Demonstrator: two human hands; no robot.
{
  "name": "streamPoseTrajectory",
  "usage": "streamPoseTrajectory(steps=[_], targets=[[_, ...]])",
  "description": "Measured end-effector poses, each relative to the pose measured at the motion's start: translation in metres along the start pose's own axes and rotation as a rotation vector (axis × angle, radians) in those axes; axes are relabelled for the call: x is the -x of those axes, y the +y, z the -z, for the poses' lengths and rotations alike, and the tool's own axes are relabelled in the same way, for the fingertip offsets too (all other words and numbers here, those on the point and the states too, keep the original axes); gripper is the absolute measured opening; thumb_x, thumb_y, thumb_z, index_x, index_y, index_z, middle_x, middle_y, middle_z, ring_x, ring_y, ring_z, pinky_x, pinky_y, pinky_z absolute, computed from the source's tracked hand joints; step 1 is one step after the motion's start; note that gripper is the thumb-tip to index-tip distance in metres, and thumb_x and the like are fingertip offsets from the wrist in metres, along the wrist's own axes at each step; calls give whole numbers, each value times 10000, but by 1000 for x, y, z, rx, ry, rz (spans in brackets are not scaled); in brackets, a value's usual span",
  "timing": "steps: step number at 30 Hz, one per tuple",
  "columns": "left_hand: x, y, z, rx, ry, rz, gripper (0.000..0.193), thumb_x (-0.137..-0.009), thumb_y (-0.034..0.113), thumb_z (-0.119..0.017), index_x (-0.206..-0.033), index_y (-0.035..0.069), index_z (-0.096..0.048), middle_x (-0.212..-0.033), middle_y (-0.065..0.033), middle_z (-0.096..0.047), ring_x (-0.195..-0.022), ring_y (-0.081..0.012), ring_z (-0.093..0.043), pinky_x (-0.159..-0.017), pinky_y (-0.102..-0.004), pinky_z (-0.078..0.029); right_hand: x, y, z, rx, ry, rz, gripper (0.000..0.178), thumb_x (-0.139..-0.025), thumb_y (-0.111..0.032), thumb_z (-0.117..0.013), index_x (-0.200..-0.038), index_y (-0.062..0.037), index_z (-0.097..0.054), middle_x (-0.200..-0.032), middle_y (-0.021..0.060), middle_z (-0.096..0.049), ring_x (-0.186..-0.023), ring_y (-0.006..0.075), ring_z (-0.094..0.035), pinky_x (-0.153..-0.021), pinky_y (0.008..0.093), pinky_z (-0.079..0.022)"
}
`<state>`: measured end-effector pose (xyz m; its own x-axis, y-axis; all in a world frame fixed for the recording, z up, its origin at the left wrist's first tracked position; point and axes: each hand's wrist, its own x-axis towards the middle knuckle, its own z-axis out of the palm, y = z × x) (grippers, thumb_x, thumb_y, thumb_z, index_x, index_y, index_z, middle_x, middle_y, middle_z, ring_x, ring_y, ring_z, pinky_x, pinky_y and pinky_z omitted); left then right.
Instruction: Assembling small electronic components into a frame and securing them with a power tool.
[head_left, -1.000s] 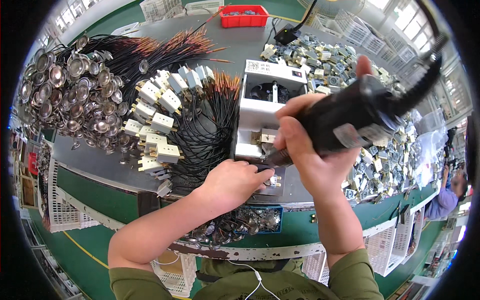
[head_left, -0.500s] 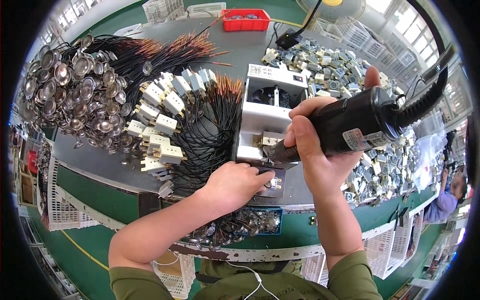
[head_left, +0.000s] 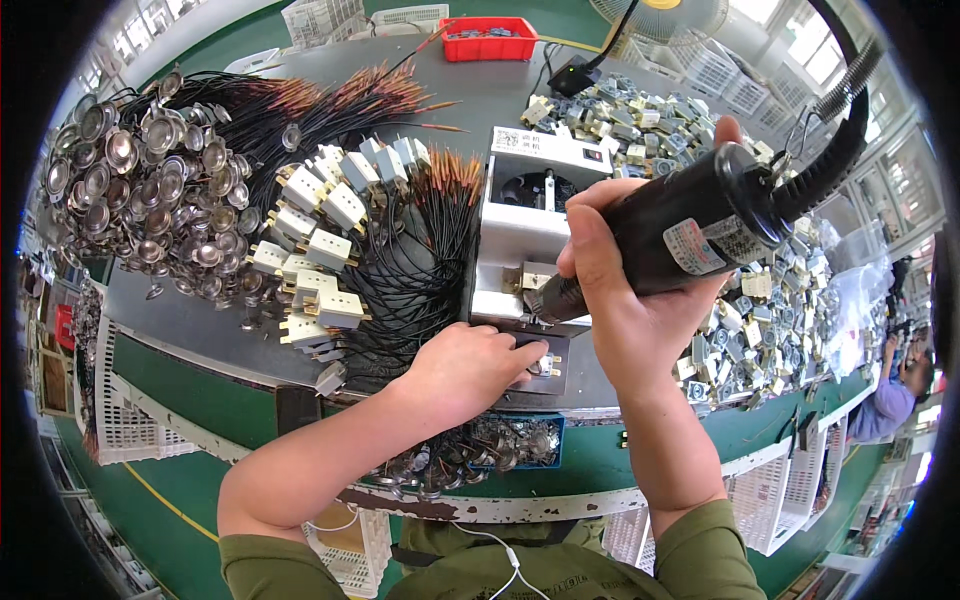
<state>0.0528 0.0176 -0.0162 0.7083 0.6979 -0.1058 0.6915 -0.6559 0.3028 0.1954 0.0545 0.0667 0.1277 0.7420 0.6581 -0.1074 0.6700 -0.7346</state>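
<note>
My right hand (head_left: 645, 330) is wrapped round a black electric screwdriver (head_left: 672, 225), held tilted with its tip low on the left. The tip is at the front of a metal screw feeder box (head_left: 552, 147), beside a pale block (head_left: 538, 274) seated there. My left hand (head_left: 465, 368) rests at the front edge of the box, fingers closed on a small white part with metal terminals (head_left: 545, 366); the hand partly hides it. Left of that hand lie black wires with coppery ends (head_left: 400, 290) and several white thermostat-like blocks (head_left: 328, 250) joined to wires.
Silvery metal discs on wires (head_left: 150, 185) are heaped at the left. Loose grey and cream blocks (head_left: 755, 310) cover the table's right side. A red bin (head_left: 490, 47) stands at the back, a blue tray (head_left: 560, 442) below the front edge. The screwdriver's cable (head_left: 840, 140) hangs from the upper right.
The screwdriver and my right hand have shifted slightly left, its rear end swinging a little toward me. My left hand stays on the small white part.
</note>
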Motion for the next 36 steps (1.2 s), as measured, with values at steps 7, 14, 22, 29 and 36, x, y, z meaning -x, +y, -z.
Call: streamPoseTrajectory(steps=[7, 14, 22, 29, 36], targets=[[2, -2, -4, 25, 35, -11, 388, -943, 325, -609, -1278, 130, -611, -865, -59, -678, -885, -258, -687, -743, -419, -542, -8, 5, 7, -67, -122, -52, 993, -883, 35, -700, -1591, -64, -11, -874, 95, -675, -606, 115, -618, -573, 244, -521], [0, 0, -1, 5, 3, -3, 404, -944, 343, -610, -1292, 138, -611, -874, -60, -678, -899, -257, -684, -747, -418, -541, -7, 2, 5, -100, -97, -58, 986, -881, 59, -686, -1593, -72, -16, -875, 91, -678, -609, 114, -620, -565, 244, -519], [4, -7, -13, 11, 102, -57, 415, -941, 345, -621, -1305, 145, -610, -855, -63, -678, -867, -263, -690, -736, -419, -542, 10, -7, 11, -97, -89, -127, 1047, -847, 85, -678, -1593, -104, 31, -862, 95, -667, -623, 120, -620, -560, 248, -517], [6, -5, -12, 63, 148, -30, 334, -941, 338, -629, -1207, 136, -631, -818, -65, -671, -820, -281, -687, -695, -421, -539, 23, -30, 44, 18, -160, -114, 1063, -888, 2, -710, -1597, -244, 42, -870, 109, -612, -602, 151, -603, -566, 294, -529], [3, -4, -8, 56, 144, -28, 320, -945, 349, -626, -1187, 139, -638, -796, -70, -663, -800, -302, -683, -718, -422, -544, 35, -15, 51, 104, -181, -90, 1084, -878, 17, -716, -1596, -241, 55, -874, 120, -619, -605, 154, -603, -573, 288, -529]])
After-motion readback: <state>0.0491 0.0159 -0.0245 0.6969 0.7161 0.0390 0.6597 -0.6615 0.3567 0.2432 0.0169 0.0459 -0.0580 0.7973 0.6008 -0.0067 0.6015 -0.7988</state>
